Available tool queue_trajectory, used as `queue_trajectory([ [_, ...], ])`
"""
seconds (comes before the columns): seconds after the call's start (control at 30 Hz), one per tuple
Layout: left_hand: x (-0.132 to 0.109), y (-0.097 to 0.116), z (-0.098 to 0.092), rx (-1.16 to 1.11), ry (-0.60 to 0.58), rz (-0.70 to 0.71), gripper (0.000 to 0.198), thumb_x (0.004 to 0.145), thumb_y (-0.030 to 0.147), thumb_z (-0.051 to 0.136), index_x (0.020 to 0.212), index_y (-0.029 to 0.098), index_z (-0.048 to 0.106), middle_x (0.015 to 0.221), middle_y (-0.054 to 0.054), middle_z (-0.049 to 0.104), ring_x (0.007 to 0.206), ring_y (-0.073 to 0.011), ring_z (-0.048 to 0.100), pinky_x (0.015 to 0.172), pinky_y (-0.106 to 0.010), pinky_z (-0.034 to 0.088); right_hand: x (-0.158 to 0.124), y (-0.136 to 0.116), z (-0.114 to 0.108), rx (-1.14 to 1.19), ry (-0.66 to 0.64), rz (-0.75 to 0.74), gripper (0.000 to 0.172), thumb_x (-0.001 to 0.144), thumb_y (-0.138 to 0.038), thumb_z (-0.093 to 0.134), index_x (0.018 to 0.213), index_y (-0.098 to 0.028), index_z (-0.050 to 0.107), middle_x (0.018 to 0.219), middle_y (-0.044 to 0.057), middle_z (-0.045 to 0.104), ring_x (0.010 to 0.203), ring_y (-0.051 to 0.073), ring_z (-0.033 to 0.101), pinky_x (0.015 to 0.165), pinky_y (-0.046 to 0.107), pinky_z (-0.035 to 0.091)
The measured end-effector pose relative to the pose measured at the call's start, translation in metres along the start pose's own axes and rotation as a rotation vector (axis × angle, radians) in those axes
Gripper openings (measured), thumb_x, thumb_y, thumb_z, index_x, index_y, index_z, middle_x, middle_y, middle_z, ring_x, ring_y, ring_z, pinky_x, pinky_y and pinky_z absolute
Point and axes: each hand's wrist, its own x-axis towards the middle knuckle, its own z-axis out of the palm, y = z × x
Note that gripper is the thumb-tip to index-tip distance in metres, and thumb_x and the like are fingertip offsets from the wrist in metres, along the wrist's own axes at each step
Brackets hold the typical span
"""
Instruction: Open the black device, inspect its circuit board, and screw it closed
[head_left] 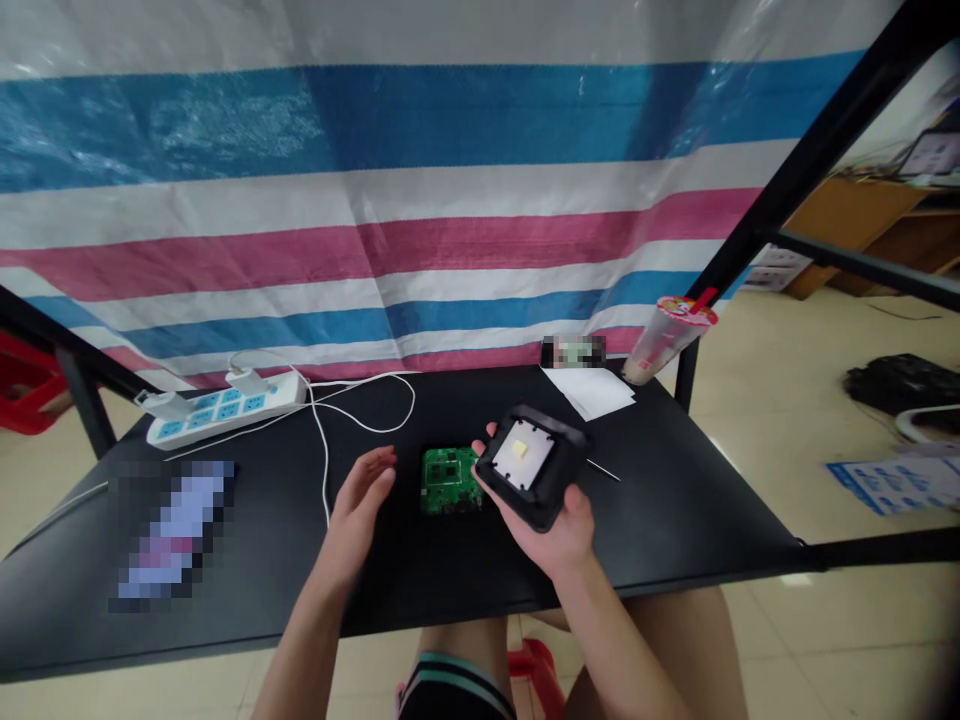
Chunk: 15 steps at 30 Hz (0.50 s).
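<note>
My right hand [544, 530] grips a square black housing [562, 490] from below, tilted up toward me. A silver plate [521, 455] with a small yellow pad sits in the housing's centre. The housing's left corner overlaps a green circuit board [448, 482] lying flat on the black table [675, 530]. My left hand [361, 505] is open, with nothing in it, and its fingers curve toward the board's left side. A small gap seems to separate them.
A white power strip [225, 415] with plugged-in chargers and loose white cables [375, 400] lies at the table's back left. A sheet of paper [592, 392], a pixelated item [574, 351] and a tilted plastic cup [664, 340] stand at the back right. Another pixelated object [172, 530] lies at the left.
</note>
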Motion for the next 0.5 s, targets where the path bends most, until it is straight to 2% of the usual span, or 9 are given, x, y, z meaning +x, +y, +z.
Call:
queue_trajectory([
  [0.1, 0.008, -0.006, 0.014, 0.255, -0.022, 0.231, 0.048, 0.097, 0.052, 0.067, 0.137, 0.026, 0.062, 0.142, -0.01, 0.065, 0.131, -0.0288, 0.06, 0.101, -0.04, 0.05, 0.006, -0.001, -0.003, 0.091, 0.0, 0.034, 0.09, 0.074, -0.081, 0.075, 0.15, -0.037, 0.056, 0.159, 0.004, 0.056, 0.144, 0.041, 0.054, 0.131, 0.068, 0.027],
  [0.2, 0.013, -0.014, 0.021, 0.462, -0.049, 0.393, 0.04, 0.1, 0.042, 0.062, 0.136, 0.025, 0.064, 0.14, -0.011, 0.063, 0.132, -0.0297, 0.058, 0.105, -0.044, 0.05, 0.013, 0.001, -0.011, 0.03, 0.032, 0.025, 0.083, 0.078, -0.083, 0.07, 0.147, -0.037, 0.06, 0.155, 0.005, 0.06, 0.138, 0.038, 0.06, 0.131, 0.067, 0.025],
  [0.37, 0.012, -0.024, 0.022, 0.622, -0.023, 0.483, 0.037, 0.098, 0.02, 0.05, 0.131, 0.023, 0.066, 0.139, -0.011, 0.061, 0.134, -0.0288, 0.055, 0.117, -0.05, 0.044, 0.022, -0.003, -0.029, -0.218, 0.031, -0.027, 0.069, 0.077, -0.068, 0.083, 0.136, -0.036, 0.067, 0.146, 0.006, 0.067, 0.136, 0.035, 0.062, 0.132, 0.063, 0.026],
  [0.5, 0.006, -0.019, 0.024, 0.781, -0.104, 0.528, 0.034, 0.103, 0.024, 0.048, 0.126, 0.026, 0.072, 0.145, -0.009, 0.058, 0.136, -0.0305, 0.051, 0.114, -0.053, 0.044, 0.028, -0.01, -0.038, -0.411, -0.012, -0.076, 0.069, 0.076, -0.056, 0.089, 0.137, -0.037, 0.064, 0.148, 0.006, 0.065, 0.136, 0.034, 0.063, 0.129, 0.062, 0.035],
])
